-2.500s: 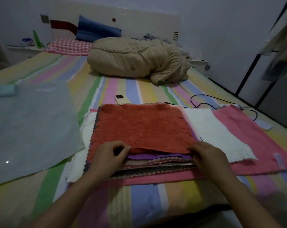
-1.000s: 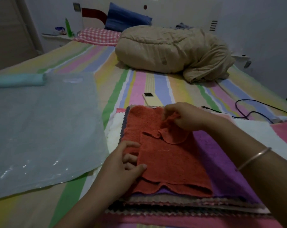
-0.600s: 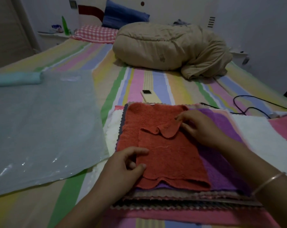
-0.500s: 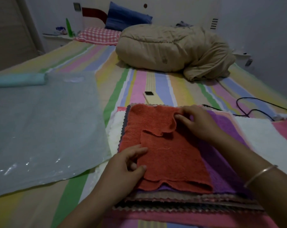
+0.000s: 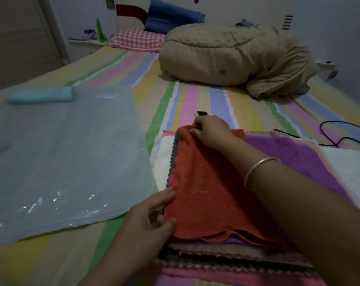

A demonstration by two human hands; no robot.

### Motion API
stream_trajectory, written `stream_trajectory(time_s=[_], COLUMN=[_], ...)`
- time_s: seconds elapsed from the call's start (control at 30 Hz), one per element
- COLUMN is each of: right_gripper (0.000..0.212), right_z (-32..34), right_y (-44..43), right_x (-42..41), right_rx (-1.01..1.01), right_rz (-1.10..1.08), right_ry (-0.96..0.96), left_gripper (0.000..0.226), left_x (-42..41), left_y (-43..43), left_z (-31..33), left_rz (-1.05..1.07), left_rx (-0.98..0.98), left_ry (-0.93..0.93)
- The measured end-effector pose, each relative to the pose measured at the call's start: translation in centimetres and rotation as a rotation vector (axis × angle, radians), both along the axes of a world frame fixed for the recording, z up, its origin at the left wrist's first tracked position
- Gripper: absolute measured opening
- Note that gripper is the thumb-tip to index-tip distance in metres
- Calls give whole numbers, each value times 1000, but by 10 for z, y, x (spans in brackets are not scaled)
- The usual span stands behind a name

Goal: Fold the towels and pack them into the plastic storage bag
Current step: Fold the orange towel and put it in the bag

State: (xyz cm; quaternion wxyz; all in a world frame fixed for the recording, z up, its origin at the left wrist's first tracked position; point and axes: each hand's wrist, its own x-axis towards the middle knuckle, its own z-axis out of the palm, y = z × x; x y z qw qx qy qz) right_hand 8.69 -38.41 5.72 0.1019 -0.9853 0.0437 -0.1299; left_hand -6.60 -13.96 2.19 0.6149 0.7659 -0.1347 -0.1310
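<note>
Orange towel [image 5: 212,193] atop stack [image 5: 226,250], left hand [image 5: 148,221] grip pinching near edge — right hand [image 5: 212,131] grip pinching far corner

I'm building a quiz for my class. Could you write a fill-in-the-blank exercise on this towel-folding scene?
The left hand and right hand grip the orange towel; the next towel beneath it is coloured ___.
The bracelet sits on the ___ wrist.
The plastic storage bag lies flat to the ___ of the towel stack.
Missing words: purple; right; left.
</note>
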Motion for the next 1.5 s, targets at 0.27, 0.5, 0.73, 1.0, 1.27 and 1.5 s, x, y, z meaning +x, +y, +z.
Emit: stream_trajectory(time_s=[0.27, 0.5, 0.73, 1.0, 1.27, 1.5], right_gripper=[49, 50, 25, 39, 21, 13], right_z=[-4, -10, -1, -12, -17, -6], right_y=[-1, -12, -30, -39, -36, -29], right_x=[-42, -162, -262, -276, -259, -229], right_rx=[-48, 53, 244, 156, 247, 606], right_rz=[12, 196, 330, 329, 208, 68], right_ry=[-122, -68, -118, -113, -273, -326], left_gripper=[47, 60, 31, 33, 38, 48], left_x=[-12, -19, -40, -38, -24, -12], left_y=[4, 4, -36, -70, -72, -54], left_z=[3, 4, 26, 24, 27, 27], left_rz=[-11, 95, -29, -216, -160, 14], left_rx=[34, 460, 379, 543, 423, 655], left_ry=[-105, -434, -798, -777, -664, -756])
